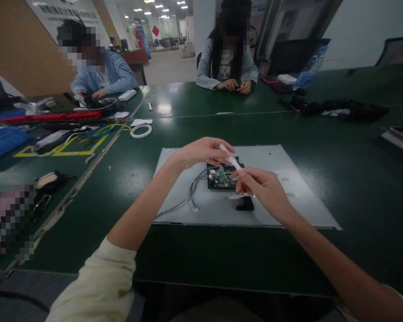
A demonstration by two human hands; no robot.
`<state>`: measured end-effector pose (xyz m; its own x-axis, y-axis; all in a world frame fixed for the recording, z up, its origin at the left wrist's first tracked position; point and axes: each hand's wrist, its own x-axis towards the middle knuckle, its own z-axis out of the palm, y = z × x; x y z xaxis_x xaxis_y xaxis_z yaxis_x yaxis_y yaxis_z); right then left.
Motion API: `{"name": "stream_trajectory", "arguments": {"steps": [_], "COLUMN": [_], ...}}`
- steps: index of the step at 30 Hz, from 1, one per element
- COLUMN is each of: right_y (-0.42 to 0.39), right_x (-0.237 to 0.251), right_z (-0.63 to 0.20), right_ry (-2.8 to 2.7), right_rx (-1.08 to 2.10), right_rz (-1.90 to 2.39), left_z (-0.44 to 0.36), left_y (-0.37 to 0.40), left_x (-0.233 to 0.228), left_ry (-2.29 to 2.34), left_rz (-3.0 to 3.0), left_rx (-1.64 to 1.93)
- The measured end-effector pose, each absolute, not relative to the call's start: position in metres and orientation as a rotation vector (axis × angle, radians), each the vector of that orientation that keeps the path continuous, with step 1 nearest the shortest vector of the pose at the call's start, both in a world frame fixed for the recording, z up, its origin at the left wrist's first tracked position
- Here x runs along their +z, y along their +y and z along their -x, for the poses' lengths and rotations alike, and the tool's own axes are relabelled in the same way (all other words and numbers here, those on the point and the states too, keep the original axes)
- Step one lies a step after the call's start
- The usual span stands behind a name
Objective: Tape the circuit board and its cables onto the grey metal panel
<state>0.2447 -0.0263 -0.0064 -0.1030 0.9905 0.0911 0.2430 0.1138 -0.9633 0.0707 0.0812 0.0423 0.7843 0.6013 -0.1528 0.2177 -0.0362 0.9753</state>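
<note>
Far left on dark green desk (322,277): white tape roll (141,130), beyond flat grey metal panel (309,205). Grey cable bundle (191,190) lying on panel's left half. Left hand (201,154) above panel middle, grip pinched on upper end of thin white tape strip (231,158). Small green circuit board (222,177) directly under strip. Right hand (265,190) just right, grip pinched on strip's lower end.

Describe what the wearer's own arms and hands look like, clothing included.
Both forearms are bare. The left hand and right hand wear no gloves, rings or watch. Cream sleeves are pushed up past the elbows: left sleeve, right sleeve, the latter barely visible.
</note>
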Motion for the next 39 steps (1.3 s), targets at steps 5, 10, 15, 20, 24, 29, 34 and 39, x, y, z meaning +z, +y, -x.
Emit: {"name": "stream_trajectory", "arguments": {"steps": [5, 10, 15, 20, 24, 29, 34, 39], "right_y": [-0.026, -0.026, -0.027, -0.028, -0.028, -0.029, -0.03, -0.03], "right_x": [-0.005, -0.008, -0.007, -0.005, -0.007, -0.007, -0.006, -0.008], "right_z": [-0.242, -0.24, -0.237, -0.235, -0.235, -0.234, -0.234, -0.235], "right_ry": [-1.504, -1.483, -1.513, -1.472, -1.453, -1.496, -1.537, -1.542], "right_rx": [1.085, 1.149, 1.19, 1.265, 1.29, 1.27, 1.252, 1.256], "right_rz": [1.296, 1.324, 1.342, 1.35, 1.346, 1.348, 1.339, 1.328], "left_z": [-0.068, -0.065, -0.059, -0.058, -0.059, -0.058, -0.056, -0.053], "left_y": [0.083, 0.081, 0.085, 0.084, 0.084, 0.084, 0.084, 0.087], "left_x": [0.044, 0.049, 0.051, 0.054, 0.052, 0.053, 0.056, 0.056], "left_ry": [0.712, 0.794, 0.833, 0.826, 0.785, 0.765, 0.675, 0.649], "left_rz": [-1.684, -1.784, -1.875, -1.946, -1.993, -1.93, -1.945, -2.055], "left_rx": [0.408, 0.411, 0.359, 0.38, 0.393, 0.428, 0.289, 0.239]}}
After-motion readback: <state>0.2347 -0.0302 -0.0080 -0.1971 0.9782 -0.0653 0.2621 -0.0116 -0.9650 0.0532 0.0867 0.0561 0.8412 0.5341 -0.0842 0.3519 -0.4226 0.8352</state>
